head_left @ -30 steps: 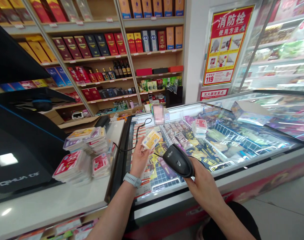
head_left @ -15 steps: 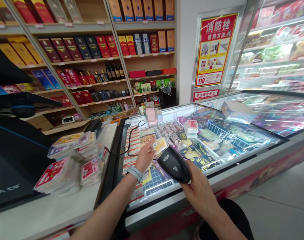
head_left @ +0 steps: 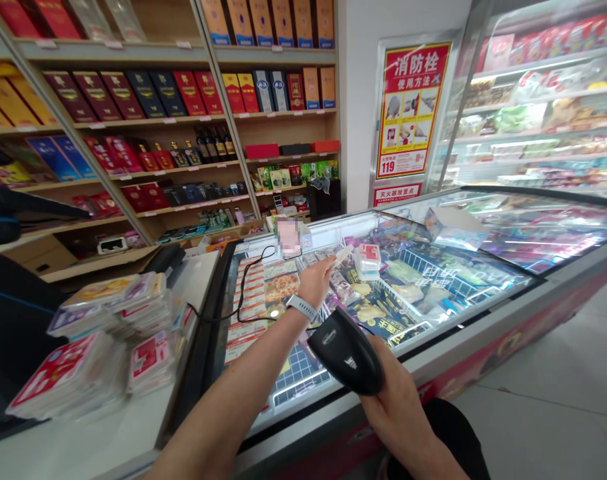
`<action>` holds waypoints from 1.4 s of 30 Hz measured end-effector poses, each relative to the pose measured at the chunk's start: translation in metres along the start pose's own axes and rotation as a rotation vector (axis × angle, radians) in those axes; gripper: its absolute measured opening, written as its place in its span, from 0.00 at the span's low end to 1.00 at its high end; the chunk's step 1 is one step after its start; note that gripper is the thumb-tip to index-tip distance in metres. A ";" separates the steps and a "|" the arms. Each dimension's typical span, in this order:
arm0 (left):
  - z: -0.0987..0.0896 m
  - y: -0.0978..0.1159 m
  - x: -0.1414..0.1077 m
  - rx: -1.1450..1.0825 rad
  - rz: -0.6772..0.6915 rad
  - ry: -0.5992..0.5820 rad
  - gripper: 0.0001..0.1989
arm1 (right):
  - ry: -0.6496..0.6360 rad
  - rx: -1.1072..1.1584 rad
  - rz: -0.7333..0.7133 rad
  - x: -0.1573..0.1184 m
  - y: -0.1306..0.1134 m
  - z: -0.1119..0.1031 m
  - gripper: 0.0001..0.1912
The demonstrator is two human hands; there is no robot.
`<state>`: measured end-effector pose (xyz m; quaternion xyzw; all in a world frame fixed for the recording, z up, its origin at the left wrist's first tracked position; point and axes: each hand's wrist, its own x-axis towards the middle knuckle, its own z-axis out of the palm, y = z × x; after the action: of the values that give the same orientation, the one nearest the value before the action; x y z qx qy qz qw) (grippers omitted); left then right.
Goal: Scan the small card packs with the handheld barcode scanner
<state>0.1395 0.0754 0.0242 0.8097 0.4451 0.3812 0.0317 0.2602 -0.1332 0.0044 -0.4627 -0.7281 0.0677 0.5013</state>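
My left hand (head_left: 316,281) reaches out over the chest freezer (head_left: 433,350), pinching a small flat packet (head_left: 344,255) that shows almost edge-on. My right hand (head_left: 390,400) grips a black handheld barcode scanner (head_left: 346,351) near the freezer's front rim, and its fingers are partly hidden behind the scanner. A thin black cord (head_left: 240,300) loops from the scanner area across the freezer's left side. Several stacks of packaged goods (head_left: 143,313) sit on the white counter (head_left: 88,443) to my left, out of reach of neither hand's fingers but not touched.
Wire baskets of packaged food (head_left: 418,280) fill the freezer. Shelves of boxed liquor stand behind it, with a lit display case at the back right. A dark screen or register stands at the far left, and tiled floor lies to the right.
My left hand has moved farther out over the freezer, and the packet has turned edge-on. The scanner stays in my right hand. The whole view has shifted slightly as my head turned.
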 end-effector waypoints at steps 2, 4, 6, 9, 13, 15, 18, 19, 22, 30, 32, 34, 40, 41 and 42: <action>0.013 0.006 0.013 0.039 0.118 0.013 0.17 | 0.000 0.013 0.014 -0.002 0.001 0.000 0.20; 0.027 0.013 0.025 0.100 0.210 0.017 0.18 | 0.003 0.023 0.032 -0.002 0.001 -0.001 0.19; 0.039 0.022 0.034 0.199 0.274 -0.009 0.19 | 0.015 0.025 0.038 -0.003 0.002 -0.003 0.19; 0.051 0.036 0.044 0.363 0.335 -0.074 0.19 | 0.039 0.016 0.021 -0.003 0.002 -0.006 0.20; 0.062 0.047 0.049 0.494 0.343 -0.128 0.18 | 0.052 0.008 0.001 -0.003 0.003 -0.008 0.22; 0.066 0.049 0.049 0.511 0.348 -0.147 0.18 | 0.060 0.006 -0.011 -0.003 0.003 -0.009 0.22; 0.069 0.049 0.050 0.502 0.376 -0.161 0.18 | 0.060 -0.004 -0.005 -0.002 0.002 -0.009 0.22; 0.070 0.048 0.051 0.495 0.381 -0.162 0.18 | 0.058 -0.007 0.000 -0.002 0.002 -0.009 0.22; 0.071 0.048 0.052 0.479 0.369 -0.167 0.18 | 0.038 -0.006 0.015 -0.002 0.002 -0.008 0.22; 0.071 0.041 0.040 0.460 0.284 -0.114 0.23 | 0.059 -0.036 -0.008 -0.004 0.005 -0.006 0.22; 0.066 0.036 0.035 0.459 0.279 -0.125 0.24 | 0.064 -0.043 -0.012 -0.005 0.006 -0.006 0.22; 0.059 0.031 0.030 0.461 0.274 -0.144 0.25 | 0.061 -0.048 -0.008 -0.005 0.006 -0.005 0.21; 0.035 0.023 0.012 0.468 0.230 -0.138 0.26 | 0.036 -0.029 0.029 -0.003 0.004 -0.005 0.19; 0.031 0.021 0.008 0.469 0.217 -0.131 0.27 | 0.032 -0.031 0.029 -0.003 0.004 -0.004 0.19; 0.026 0.020 0.003 0.470 0.205 -0.128 0.27 | 0.029 -0.037 0.028 -0.003 0.004 -0.004 0.19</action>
<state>0.1713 0.0734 0.0155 0.8580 0.4344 0.2167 -0.1679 0.2662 -0.1350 0.0018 -0.4831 -0.7152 0.0544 0.5022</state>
